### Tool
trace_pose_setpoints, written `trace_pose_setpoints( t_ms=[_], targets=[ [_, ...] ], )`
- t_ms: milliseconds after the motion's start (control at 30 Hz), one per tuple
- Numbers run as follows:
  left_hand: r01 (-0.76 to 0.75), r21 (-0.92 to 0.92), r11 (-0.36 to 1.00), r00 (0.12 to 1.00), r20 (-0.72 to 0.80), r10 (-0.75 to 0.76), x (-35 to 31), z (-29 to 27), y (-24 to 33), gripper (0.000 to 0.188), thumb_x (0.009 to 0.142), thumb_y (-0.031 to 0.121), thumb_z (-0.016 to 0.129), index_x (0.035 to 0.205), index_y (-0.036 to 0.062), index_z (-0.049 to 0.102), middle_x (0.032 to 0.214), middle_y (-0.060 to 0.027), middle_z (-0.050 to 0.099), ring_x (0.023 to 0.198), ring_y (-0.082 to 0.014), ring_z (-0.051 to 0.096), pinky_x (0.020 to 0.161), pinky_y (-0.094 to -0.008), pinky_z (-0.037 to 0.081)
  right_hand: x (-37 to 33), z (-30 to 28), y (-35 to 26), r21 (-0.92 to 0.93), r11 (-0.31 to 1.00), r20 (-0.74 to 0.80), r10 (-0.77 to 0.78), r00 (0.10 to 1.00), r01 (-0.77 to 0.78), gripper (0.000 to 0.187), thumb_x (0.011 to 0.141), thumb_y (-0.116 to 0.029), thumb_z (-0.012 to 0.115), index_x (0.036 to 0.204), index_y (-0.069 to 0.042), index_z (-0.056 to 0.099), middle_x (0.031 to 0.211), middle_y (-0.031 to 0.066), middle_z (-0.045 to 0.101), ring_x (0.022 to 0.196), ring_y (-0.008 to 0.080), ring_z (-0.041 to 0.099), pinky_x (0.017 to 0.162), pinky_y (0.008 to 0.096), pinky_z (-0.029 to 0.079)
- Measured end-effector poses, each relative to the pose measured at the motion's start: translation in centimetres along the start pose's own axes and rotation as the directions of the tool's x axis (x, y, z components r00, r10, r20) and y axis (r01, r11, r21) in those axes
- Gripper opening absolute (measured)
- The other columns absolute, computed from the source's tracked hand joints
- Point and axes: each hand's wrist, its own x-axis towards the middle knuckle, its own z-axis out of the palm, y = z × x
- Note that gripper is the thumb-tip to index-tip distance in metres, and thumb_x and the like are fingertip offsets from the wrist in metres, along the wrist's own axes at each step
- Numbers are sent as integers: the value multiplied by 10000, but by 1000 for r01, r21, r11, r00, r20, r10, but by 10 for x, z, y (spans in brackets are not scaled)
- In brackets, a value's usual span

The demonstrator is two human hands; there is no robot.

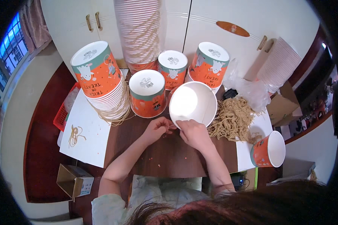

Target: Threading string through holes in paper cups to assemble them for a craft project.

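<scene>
A white-lined paper bucket leans on the brown table with its mouth tilted toward me. My right hand grips its near rim, thumb and fingers closed on the wall. Beside it, my left hand is closed in a pinch close to the bucket's near left side; what lies between its fingertips is too small to tell. A heap of tan cord lies right of the bucket. Just left of it stands an upside-down orange and green bucket.
Upside-down bucket stacks stand at the left and back right. A tall bagged stack rises behind. One bucket lies tilted at the right edge. Loose cords rest on the left white board. A cardboard box sits below left.
</scene>
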Motion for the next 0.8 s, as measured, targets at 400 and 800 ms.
trace_pose_setpoints(
  t_ms=[400,800],
  targets=[
    [-415,397,819,906,267,330,24,19,79,66,663,-31,483,674,34,481,872,-99,574,802,-107,538,684,-211,423,26,-48,7,-159,981,237,143,961,-107,228,731,-263,577,846,-66,563,627,100,598,605,268,601,552,372,467],
    [-153,107,982,987,-34,157,33,31,72,139,792,46,567,922,-3,559,797,-33,599,693,-64,550,623,-195,443,33,-57,40,574,819,43,6,999,-30,116,782,-41,480,892,-34,445,719,125,548,661,238,572,585,300,439]
  ],
)
